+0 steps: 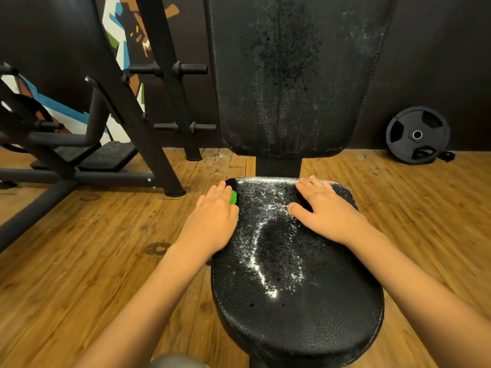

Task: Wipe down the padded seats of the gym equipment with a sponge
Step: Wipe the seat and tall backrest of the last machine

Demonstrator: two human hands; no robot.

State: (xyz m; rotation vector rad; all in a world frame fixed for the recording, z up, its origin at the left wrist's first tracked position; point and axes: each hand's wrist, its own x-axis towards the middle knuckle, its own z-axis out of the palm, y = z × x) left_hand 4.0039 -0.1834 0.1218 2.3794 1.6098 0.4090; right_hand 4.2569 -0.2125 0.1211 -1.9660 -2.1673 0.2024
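Observation:
A black padded seat (297, 309) fills the lower middle, streaked with white foam down its centre. Its upright back pad (289, 75) rises behind, also speckled white. My left hand (212, 221) lies flat over a green sponge (233, 197) at the seat's far left edge, fingers straight, pressing it down; only a sliver of the sponge shows. My right hand (324, 211) rests flat on the seat's far right part, fingers spread and straight, holding nothing.
A black steel machine frame (148, 134) with plate pegs and a foot plate (106, 155) stands to the left. A black weight plate (417, 135) leans against the dark wall at right. Wooden floor (93, 248) surrounds the seat.

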